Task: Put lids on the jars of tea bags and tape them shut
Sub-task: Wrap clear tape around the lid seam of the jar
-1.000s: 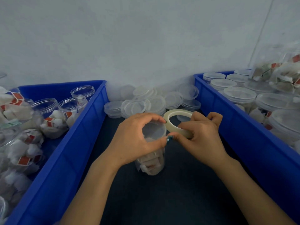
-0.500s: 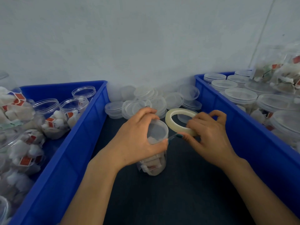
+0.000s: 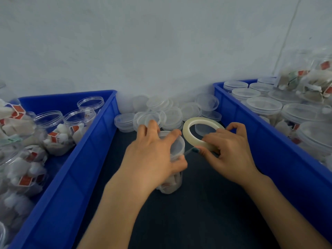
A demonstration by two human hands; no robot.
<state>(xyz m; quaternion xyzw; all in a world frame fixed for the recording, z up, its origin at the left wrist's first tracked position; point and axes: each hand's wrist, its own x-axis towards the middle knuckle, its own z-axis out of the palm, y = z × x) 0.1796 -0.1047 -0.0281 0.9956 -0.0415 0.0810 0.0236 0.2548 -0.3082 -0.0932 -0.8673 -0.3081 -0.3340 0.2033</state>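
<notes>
A clear jar of tea bags [image 3: 171, 184] with its lid [image 3: 177, 145] on stands upright on the dark table between two blue bins. My left hand [image 3: 152, 155] grips the jar around its lid, thumb at the near side. My right hand [image 3: 226, 151] holds a pale roll of tape [image 3: 194, 133] just right of the jar. A short strip of tape runs from the roll to the lid's edge.
A heap of loose clear lids [image 3: 161, 112] lies against the wall behind the jar. The left blue bin [image 3: 75, 159] holds open jars of tea bags. The right blue bin [image 3: 269, 141] holds lidded jars.
My left hand has turned round the lid, fingers shifting toward the far side. The roll in my right hand has drawn slightly away to the right, with a strip of tape stretched to the jar.
</notes>
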